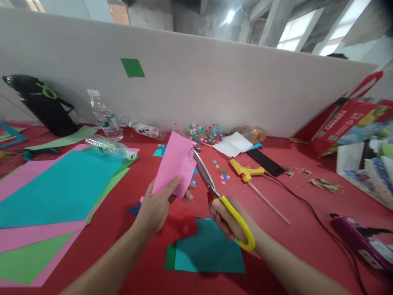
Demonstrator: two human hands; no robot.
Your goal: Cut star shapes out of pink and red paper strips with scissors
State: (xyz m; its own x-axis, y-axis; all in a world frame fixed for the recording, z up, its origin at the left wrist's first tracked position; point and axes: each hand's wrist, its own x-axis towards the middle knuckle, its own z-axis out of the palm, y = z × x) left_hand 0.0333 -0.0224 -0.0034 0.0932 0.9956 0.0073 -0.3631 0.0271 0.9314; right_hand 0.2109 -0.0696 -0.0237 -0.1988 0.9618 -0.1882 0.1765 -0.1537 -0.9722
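A pink sheet of paper [175,162] is pinched in my left hand [161,205], its thumb across the front and its fingers behind. Faint pencil-like marks run along the sheet's right side. My right hand [227,217] is wrapped round yellow-handled scissors [238,221]. Their blades point up and to the left, with the tips at the right edge of the pink paper; whether paper lies between the blades I cannot tell. On the table below the hands lie a teal sheet [211,254], a red piece of paper [181,225] and a strip of green [170,258].
Large coloured sheets [61,188] cover the left side, with a plastic bottle [110,147] on them. A yellow glue gun [247,170], its cord and a black phone [266,161] lie right. Small stars [205,134] are heaped at the back. A purple power strip [359,237] sits far right.
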